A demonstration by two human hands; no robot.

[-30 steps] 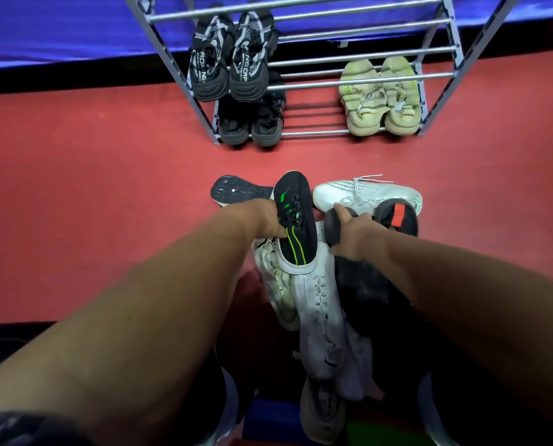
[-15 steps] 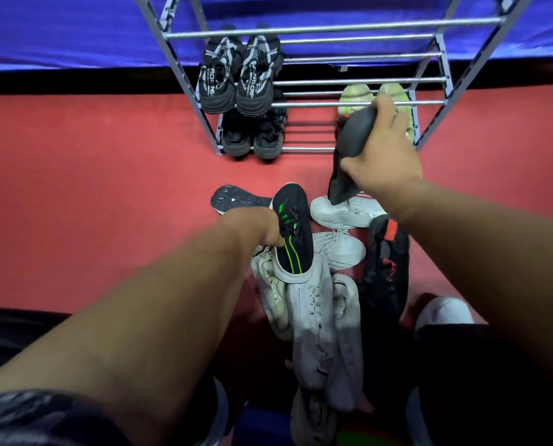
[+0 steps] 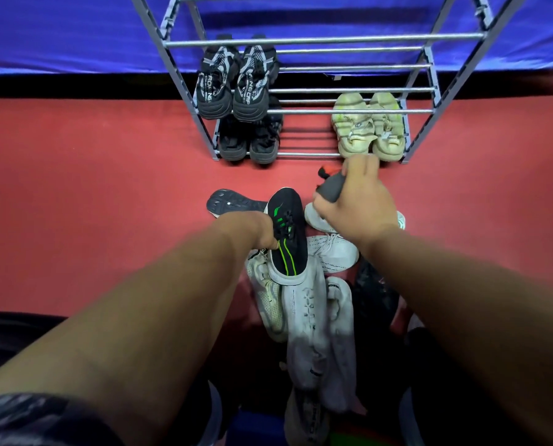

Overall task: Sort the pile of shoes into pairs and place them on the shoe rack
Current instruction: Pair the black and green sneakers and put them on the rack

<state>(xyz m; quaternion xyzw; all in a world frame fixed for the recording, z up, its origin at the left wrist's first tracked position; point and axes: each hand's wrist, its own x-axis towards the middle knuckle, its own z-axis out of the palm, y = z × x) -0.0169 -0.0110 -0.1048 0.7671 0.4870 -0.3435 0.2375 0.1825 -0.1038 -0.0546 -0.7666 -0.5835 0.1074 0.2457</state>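
Observation:
My left hand grips a black shoe with green stripes, held above the pile of white shoes on the red floor. My right hand holds a black shoe with a red tab low, just in front of the metal shoe rack. On the rack stand a black-and-white pair, a black pair below it, and a pale yellow pair at the bottom right. Another black shoe lies sole up, left of the pile.
A blue cloth hangs behind the rack. More dark shoes lie to the right of the white ones. My knees frame the pile at the bottom. Red floor stretches to the left and right.
My right hand lifted the black shoe out of the pile up toward the rack, then lowered it to just in front of the rack's bottom rail. The left hand stayed in place.

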